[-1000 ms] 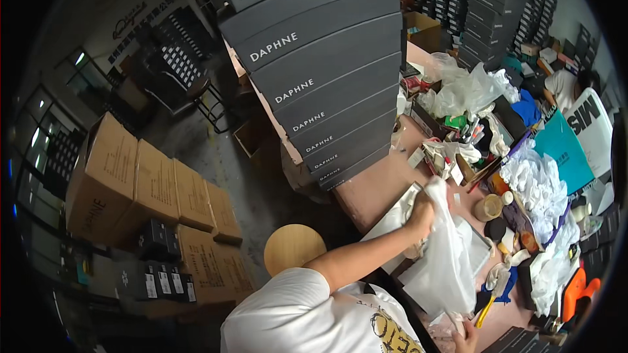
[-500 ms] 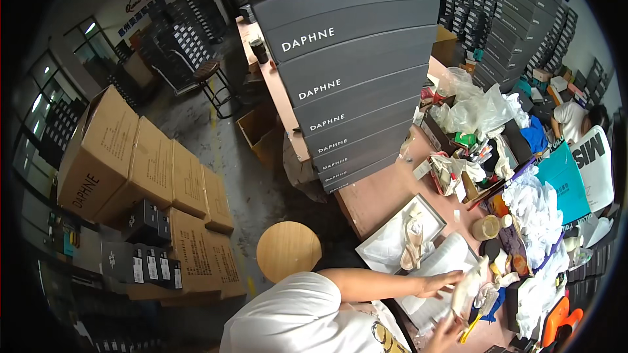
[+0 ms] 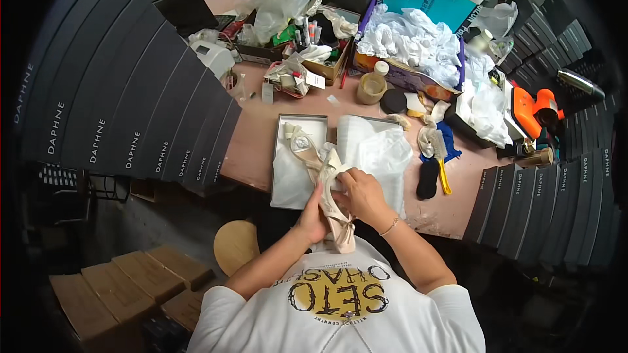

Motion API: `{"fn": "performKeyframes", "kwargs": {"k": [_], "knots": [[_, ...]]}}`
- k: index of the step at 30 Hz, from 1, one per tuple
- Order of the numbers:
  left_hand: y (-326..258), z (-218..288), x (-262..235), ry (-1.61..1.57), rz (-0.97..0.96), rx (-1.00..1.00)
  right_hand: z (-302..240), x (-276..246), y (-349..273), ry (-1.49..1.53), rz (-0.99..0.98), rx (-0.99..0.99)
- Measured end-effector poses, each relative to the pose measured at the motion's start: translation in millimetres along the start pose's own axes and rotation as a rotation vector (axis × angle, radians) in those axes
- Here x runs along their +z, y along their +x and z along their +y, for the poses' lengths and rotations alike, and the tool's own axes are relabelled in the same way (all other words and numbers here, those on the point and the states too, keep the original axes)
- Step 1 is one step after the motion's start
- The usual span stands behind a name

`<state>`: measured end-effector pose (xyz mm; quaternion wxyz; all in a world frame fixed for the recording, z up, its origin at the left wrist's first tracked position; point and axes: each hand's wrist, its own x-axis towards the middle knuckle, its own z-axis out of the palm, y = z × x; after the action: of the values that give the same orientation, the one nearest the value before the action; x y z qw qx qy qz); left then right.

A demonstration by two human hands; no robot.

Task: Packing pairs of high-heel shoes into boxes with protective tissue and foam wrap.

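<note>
A cream strappy sandal (image 3: 340, 219) is held between my two hands, tilted close to my chest, its bow-like end nearest my shirt. My left hand (image 3: 314, 217) grips it from the left side. My right hand (image 3: 364, 197) closes on its straps from the right, fingers bent. Just beyond, a matching sandal (image 3: 301, 146) lies on white paper in an open shoebox (image 3: 278, 186). Beside that, white tissue and foam wrapping (image 3: 369, 147) is spread over a second box part.
Stacked dark shoeboxes (image 3: 124, 91) rise at the left, more (image 3: 543, 209) at the right. On the pink table (image 3: 252, 150) are a jar (image 3: 371, 86), a yellow-handled brush (image 3: 442, 167), a box of white cloths (image 3: 409, 42) and an orange tool (image 3: 525, 112).
My view has swung right and down over the table. My hands, lower right before, now show centrally with the sandal close to my chest, both on it.
</note>
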<state>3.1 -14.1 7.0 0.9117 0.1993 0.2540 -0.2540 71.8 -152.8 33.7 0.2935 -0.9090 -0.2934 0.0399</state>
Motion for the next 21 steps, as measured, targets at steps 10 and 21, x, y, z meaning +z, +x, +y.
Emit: {"fn": "performKeyframes", "kwargs": {"k": [10,21], "knots": [[3.5,20.9,-50.9,-0.040,-0.127,0.021,48.8,-22.9,-15.3,0.227,0.346,0.217],[-9.2,-7.7,-22.7,0.203,0.161,0.048,13.8,32.5,1.1,-0.161,-0.104,-0.352]]}}
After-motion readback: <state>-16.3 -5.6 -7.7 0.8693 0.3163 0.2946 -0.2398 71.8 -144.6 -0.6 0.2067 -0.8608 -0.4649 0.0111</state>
